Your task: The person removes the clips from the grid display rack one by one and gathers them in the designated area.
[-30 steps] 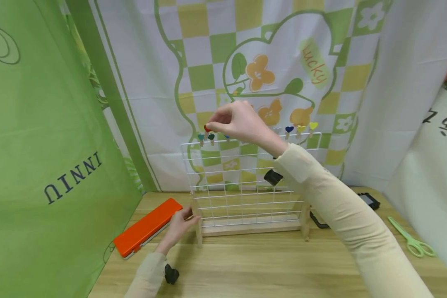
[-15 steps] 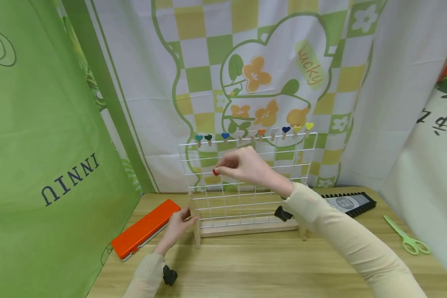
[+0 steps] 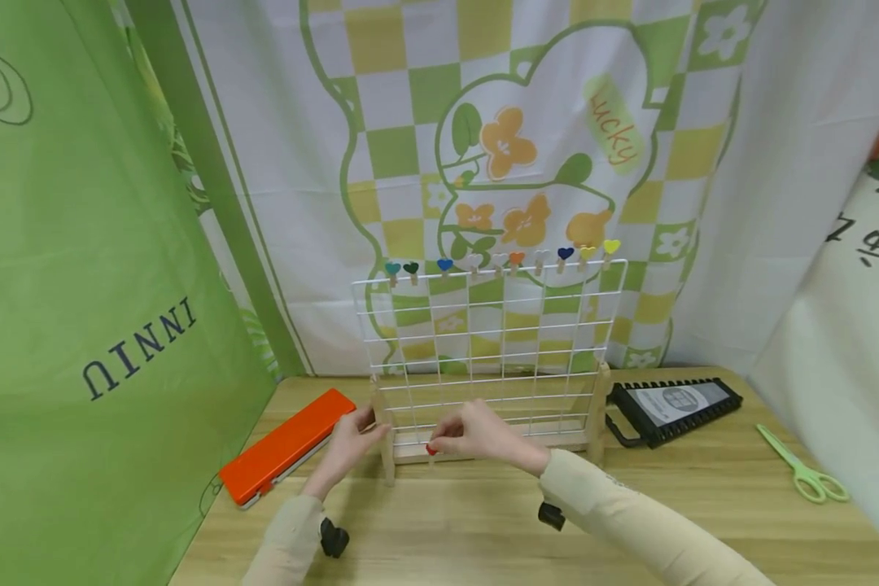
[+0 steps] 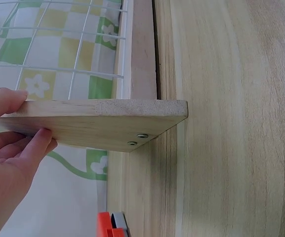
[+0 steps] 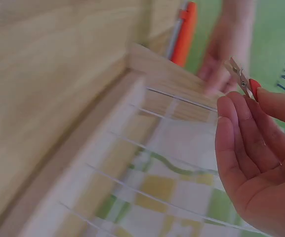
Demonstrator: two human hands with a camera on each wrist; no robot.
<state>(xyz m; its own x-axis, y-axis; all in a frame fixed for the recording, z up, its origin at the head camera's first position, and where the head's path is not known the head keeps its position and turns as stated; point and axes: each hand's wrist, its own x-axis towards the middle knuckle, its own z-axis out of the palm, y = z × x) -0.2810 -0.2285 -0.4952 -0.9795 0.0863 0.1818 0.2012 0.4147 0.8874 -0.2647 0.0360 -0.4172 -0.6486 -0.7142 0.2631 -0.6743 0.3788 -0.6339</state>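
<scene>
My right hand pinches a small wooden clothespin with a red heart on it, low before the white wire grid rack. In the right wrist view the clothespin sticks out past the thumb and fingertips. My left hand holds the rack's left wooden side post, thumb on one face and fingers on the other. Along the rack's top wire stand several heart clothespins, among them a teal one, a blue one, an orange one and a yellow one.
An orange case lies left of the rack, close to my left hand. To the right are a black holder with a grey label and light green scissors. Patterned cloth hangs behind the wooden table.
My right hand has come down from the rack's top left to its base, bringing the red heart clothespin along. My left hand has stayed on the post.
</scene>
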